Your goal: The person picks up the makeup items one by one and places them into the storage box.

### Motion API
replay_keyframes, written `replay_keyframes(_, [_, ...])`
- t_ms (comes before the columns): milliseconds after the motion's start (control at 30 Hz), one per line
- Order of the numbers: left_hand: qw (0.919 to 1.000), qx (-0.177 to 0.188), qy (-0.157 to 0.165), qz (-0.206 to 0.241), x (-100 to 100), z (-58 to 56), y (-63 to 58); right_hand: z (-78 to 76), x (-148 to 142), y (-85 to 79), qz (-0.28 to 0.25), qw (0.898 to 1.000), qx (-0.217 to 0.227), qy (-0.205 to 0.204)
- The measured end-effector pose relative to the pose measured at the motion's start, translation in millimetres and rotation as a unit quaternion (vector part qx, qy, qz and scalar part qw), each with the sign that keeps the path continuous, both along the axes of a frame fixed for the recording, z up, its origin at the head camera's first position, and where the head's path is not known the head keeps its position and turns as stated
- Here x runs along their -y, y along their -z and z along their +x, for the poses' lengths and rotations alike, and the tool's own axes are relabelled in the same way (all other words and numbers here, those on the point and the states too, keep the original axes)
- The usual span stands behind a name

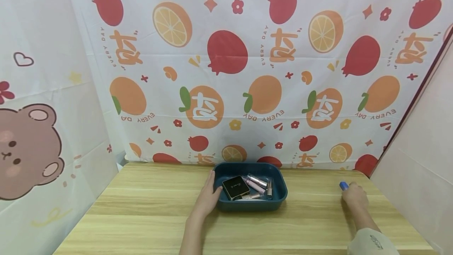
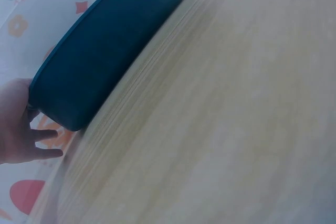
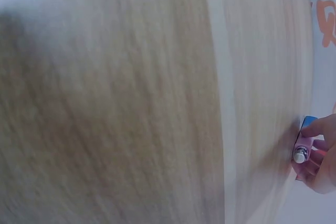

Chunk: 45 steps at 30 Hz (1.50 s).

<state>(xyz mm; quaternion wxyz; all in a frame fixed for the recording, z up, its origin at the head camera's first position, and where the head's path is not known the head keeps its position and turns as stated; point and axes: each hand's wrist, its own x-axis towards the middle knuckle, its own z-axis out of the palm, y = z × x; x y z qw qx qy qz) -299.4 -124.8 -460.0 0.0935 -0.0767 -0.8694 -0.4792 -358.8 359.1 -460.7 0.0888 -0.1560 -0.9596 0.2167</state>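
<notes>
A dark teal plastic bin [image 1: 247,206] stands on the table and holds a black square compact [image 1: 236,187] and several lipstick-like tubes [image 1: 257,181]. My left hand [image 1: 207,196] holds the bin's left end, thumb over the rim and fingers along the outer wall. In the left wrist view, two fingers of the left hand [image 2: 16,124] stick out past the bin's end [image 2: 100,56]. Well to the right, my right hand [image 1: 355,196] grips a small blue and pink object [image 1: 343,185]. A round silver knob [image 3: 300,155] shows on it in the right wrist view; its kind I cannot tell.
The wood-grain table [image 1: 148,207] reaches back to a fruit-print cloth [image 1: 226,101]. A bear-print cloth [image 1: 28,148] hangs on the left, and a pale panel [image 1: 421,176] closes the right side. The bin sits near the table's back edge.
</notes>
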Motion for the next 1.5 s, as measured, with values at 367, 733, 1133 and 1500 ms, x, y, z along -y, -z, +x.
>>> replay_keyframes(367, [1.0,-0.002,0.001,-0.003,0.0,0.6,0.6,1.6,-2.7,2.7,0.006,1.0,-0.007,-0.009])
replay_keyframes(733, [1.0,-0.005,0.002,0.005,0.1,0.6,-2.0,-0.9,-2.5,6.0,0.011,0.999,-0.028,-0.012])
replay_keyframes(1133, [1.0,0.002,0.003,0.001,0.5,0.2,-2.8,-3.2,-0.2,4.8,0.007,1.0,-0.024,-0.017])
replay_keyframes(1500, [1.0,0.004,0.005,-0.002,0.7,1.5,-0.8,-3.4,4.3,5.1,0.008,0.999,-0.029,-0.026])
